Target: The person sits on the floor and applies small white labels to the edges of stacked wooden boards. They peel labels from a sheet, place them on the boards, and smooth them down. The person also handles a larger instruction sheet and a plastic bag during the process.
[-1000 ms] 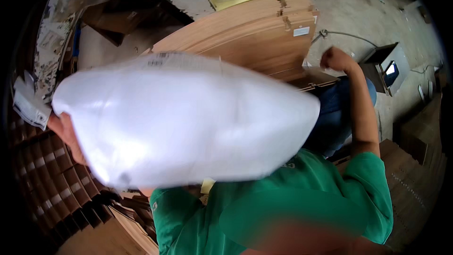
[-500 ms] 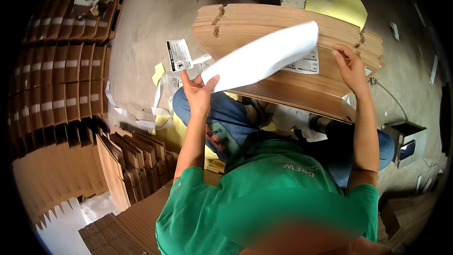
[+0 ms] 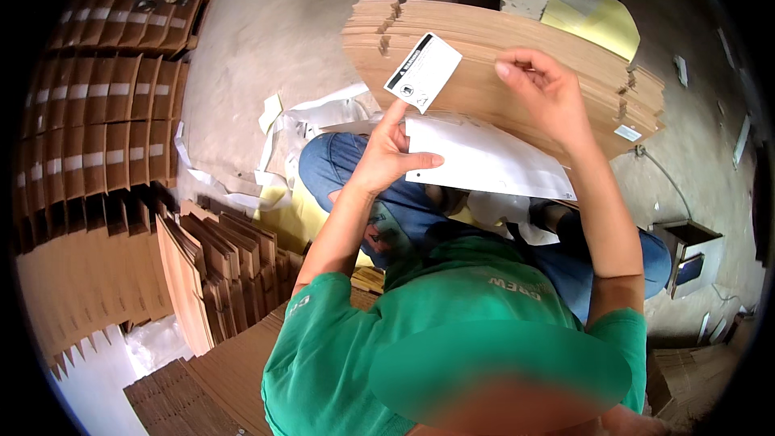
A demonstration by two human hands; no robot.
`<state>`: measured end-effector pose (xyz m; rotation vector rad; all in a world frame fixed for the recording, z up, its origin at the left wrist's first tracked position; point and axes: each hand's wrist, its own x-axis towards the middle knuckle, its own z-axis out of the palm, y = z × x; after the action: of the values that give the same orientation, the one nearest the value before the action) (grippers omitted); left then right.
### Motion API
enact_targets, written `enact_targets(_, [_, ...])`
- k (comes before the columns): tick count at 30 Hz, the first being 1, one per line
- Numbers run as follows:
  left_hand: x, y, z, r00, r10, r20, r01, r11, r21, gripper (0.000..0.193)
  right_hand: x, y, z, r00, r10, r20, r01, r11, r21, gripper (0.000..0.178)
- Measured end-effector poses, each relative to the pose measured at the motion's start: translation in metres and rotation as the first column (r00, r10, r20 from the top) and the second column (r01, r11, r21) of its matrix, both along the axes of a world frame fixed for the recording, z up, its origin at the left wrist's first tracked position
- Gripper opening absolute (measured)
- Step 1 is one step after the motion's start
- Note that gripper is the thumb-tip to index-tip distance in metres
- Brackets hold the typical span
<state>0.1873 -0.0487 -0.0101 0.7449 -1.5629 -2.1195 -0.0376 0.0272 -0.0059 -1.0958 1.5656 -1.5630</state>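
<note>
My left hand (image 3: 383, 155) is closed on a white sheet (image 3: 488, 153), its thumb on top near the left edge. The sheet hangs over my knees and the near edge of a stack of flat brown cardboard (image 3: 484, 42). At my left index fingertip a small white label (image 3: 426, 73) with a black band stands tilted, seemingly stuck to the finger. My right hand (image 3: 547, 90) hovers above the cardboard, right of the label and not touching it. Its fingers are loosely bent, with nothing visible between them.
Folded cardboard pieces (image 3: 230, 266) stand upright at my left, before tall rows of brown cardboard (image 3: 105, 161). White paper strips (image 3: 218, 194) and yellow paper (image 3: 282, 214) litter the floor. On the right stands a small open-topped metal box (image 3: 686, 250) with a cord.
The white sheet has come down toward my knees, with a printed sheet on the cardboard now out of sight. My left hand and the label have shifted right. My right hand has moved left toward the label.
</note>
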Motion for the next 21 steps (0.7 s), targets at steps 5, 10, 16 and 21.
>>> enact_targets(5, [-0.019,0.004,-0.002,0.983,-0.148,0.111,0.160,0.981,-0.108,0.088,-0.016,-0.003,-0.005,0.986,0.038,0.160,-0.057,0.992,0.112,0.027])
enact_targets(10, [-0.034,0.006,-0.007,0.945,-0.271,0.185,0.287,0.956,-0.068,0.085,-0.028,0.015,-0.012,0.966,0.046,0.256,-0.082,0.988,0.132,0.029])
enact_targets(16, [-0.052,0.011,-0.010,0.930,-0.306,0.201,0.333,0.936,-0.117,0.084,-0.040,0.033,-0.027,0.932,0.116,0.342,-0.185,0.967,0.176,0.027])
enact_targets(21, [-0.063,0.015,-0.017,0.928,-0.333,0.168,0.351,0.932,-0.092,0.082,-0.045,0.048,-0.035,0.926,0.137,0.351,-0.209,0.962,0.174,0.028])
